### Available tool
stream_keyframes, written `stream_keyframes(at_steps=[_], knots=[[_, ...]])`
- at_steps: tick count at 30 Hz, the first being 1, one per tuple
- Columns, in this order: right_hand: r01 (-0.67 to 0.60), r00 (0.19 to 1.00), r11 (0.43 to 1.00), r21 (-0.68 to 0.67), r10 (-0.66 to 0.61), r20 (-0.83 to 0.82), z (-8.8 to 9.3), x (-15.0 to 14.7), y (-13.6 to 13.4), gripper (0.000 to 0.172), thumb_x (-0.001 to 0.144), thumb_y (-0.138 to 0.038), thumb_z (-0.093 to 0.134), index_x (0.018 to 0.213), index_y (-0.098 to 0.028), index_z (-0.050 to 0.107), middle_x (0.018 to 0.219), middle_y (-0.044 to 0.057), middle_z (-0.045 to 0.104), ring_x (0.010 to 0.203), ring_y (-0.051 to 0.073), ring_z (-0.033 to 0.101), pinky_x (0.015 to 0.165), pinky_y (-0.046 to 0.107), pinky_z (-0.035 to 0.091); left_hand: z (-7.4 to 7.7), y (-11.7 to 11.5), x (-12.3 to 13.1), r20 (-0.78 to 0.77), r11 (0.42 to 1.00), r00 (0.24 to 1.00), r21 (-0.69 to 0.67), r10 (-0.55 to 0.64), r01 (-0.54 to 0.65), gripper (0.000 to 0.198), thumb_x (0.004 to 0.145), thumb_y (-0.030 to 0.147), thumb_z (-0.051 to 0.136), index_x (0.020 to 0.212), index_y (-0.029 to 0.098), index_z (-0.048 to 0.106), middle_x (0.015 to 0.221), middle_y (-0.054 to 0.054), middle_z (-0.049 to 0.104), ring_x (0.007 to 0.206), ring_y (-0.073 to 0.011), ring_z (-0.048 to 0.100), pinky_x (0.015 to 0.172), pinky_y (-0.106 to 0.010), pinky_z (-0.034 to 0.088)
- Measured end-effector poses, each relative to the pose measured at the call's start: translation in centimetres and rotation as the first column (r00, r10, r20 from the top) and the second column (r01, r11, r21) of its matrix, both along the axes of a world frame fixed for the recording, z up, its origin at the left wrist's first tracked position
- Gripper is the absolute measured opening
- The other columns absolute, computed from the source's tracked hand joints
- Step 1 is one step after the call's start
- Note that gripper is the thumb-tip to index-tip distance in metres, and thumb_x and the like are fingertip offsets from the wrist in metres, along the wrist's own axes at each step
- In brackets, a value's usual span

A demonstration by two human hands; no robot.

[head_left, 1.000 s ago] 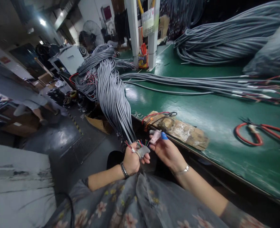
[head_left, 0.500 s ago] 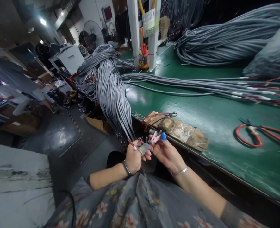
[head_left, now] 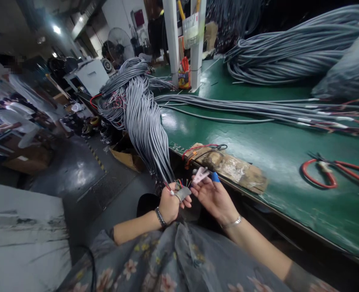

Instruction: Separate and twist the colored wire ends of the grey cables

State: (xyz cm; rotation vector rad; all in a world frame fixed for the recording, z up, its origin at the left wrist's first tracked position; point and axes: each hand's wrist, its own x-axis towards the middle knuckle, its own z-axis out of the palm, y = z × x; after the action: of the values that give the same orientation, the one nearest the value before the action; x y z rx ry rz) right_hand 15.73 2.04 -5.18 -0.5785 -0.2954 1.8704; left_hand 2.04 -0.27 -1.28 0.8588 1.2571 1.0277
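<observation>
My left hand (head_left: 169, 206) is closed around a grey, flat-looking piece (head_left: 183, 194) with several thin coloured wires (head_left: 181, 183) fanning out above it. Red wires and a white sleeve show beside its knuckles. My right hand (head_left: 216, 202) is just to the right, palm up, with the thumb and fingers apart; a blue cover sits on the thumb tip. A pale pink clip (head_left: 201, 175) lies by its fingertips at the bench edge. Whether the fingers touch the clip is unclear.
A worn wooden board (head_left: 237, 168) with red and black leads lies along the green bench (head_left: 276, 142) edge. Red-handled pliers (head_left: 319, 174) rest at right. Grey cable bundles (head_left: 144, 109) drape over the bench end; another coil (head_left: 289, 48) lies behind. People stand far left.
My right thumb has moved away from the pink clip, and the right hand has opened and shifted slightly right. My left hand has moved slightly left, still holding the grey piece.
</observation>
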Motion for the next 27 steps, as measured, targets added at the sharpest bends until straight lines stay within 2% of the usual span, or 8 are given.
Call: stream_keyframes(at_steps=[5,9,15,18,21,23,25,27], knots=[[0.016,0.992,1.0,0.021,-0.018,0.122,-0.8,1.6,-0.9,0.036,0.061,-0.06,0.08,0.078,-0.028,0.074,0.081,0.0,0.073,0.078,0.016,0.065,0.078,0.029,0.053,-1.0,-0.2,-1.3,0.056,0.995,0.994,0.042,-0.089,0.086,0.04,0.061,0.05,0.076,0.074,0.013,0.066,0.064,-0.006,0.07,0.06,-0.0151,0.066,0.055,-0.022,0.044],[0.041,0.976,0.999,-0.021,-0.035,0.214,-0.8,2.5,-2.3,0.035,0.058,-0.052,0.085,0.079,-0.026,0.075,0.078,0.0,0.071,0.068,0.013,0.06,0.065,0.025,0.052,-1.3,-0.3,-2.1,0.17,0.997,0.985,0.077,-0.011,-0.002,0.037,0.07,0.049,0.069,0.08,0.012,0.068,0.074,-0.01,0.073,0.073,-0.0189,0.069,0.064,-0.025,0.047],[-0.003,0.944,1.0,0.022,-0.005,0.331,-0.8,2.9,-4.4,0.029,0.065,-0.047,0.08,0.071,-0.021,0.07,0.061,-0.003,0.054,0.043,0.005,0.03,0.036,0.019,0.028,-1.0,-0.7,-2.9,0.095,0.998,0.995,0.056,0.029,-0.035,0.036,0.073,0.049,0.065,0.072,0.013,0.064,0.059,-0.003,0.065,0.041,-0.0089,0.053,0.038,-0.02,0.027],[-0.058,0.916,0.996,0.066,0.027,0.401,-0.4,3.0,-5.2,0.034,0.067,-0.05,0.078,0.063,-0.02,0.063,0.052,-0.007,0.037,0.041,0.004,0.017,0.034,0.019,0.016,-0.9,-1.5,-3.1,-0.05,0.995,0.997,0.072,-0.061,0.065,0.032,0.071,0.045,0.068,0.068,0.014,0.062,0.054,0.0,0.062,0.035,-0.0054,0.044,0.039,-0.02,0.03],[-0.201,0.831,0.972,0.119,0.105,0.546,-0.2,2.3,-5.4,0.039,0.069,-0.058,0.074,0.069,-0.019,0.065,0.049,-0.007,0.035,0.041,0.006,0.021,0.036,0.021,0.017,-0.9,-2.4,-3.3,-0.112,0.984,0.989,0.137,-0.097,0.112,0.033,0.073,0.046,0.069,0.068,0.014,0.061,0.055,0.0,0.062,0.037,-0.0053,0.044,0.042,-0.02,0.034],[-0.412,0.707,0.894,0.178,0.19,0.682,-0.8,1.1,-5.1,0.044,0.073,-0.061,0.068,0.072,-0.018,0.066,0.054,-0.003,0.046,0.044,0.007,0.031,0.039,0.022,0.025,-0.8,-2.8,-3.4,-0.099,0.98,0.993,0.179,-0.067,0.084,0.036,0.074,0.049,0.067,0.07,0.014,0.062,0.056,0.0,0.062,0.039,-0.0057,0.045,0.042,-0.019,0.035],[-0.674,0.518,0.711,0.201,0.261,0.815,-1.9,-0.7,-4.3,0.044,0.079,-0.061,0.06,0.076,-0.017,0.066,0.062,0.001,0.057,0.048,0.009,0.043,0.044,0.023,0.036,-0.4,-3.2,-3.5,-0.08,0.976,0.995,0.207,-0.051,0.067,0.037,0.075,0.051,0.067,0.069,0.014,0.061,0.056,0.0,0.062,0.039,-0.0061,0.046,0.042,-0.019,0.035],[-0.848,0.205,0.521,0.099,0.15,0.967,-3.2,-2.5,-3.4,0.036,0.087,-0.049,0.052,0.083,-0.018,0.068,0.072,0.004,0.065,0.056,0.014,0.055,0.052,0.026,0.046,0.2,-3.6,-3.5,-0.085,0.97,0.994,0.226,-0.074,0.092,0.038,0.075,0.051,0.067,0.065,0.014,0.06,0.054,0.0,0.06,0.04,-0.0064,0.047,0.042,-0.019,0.037]])
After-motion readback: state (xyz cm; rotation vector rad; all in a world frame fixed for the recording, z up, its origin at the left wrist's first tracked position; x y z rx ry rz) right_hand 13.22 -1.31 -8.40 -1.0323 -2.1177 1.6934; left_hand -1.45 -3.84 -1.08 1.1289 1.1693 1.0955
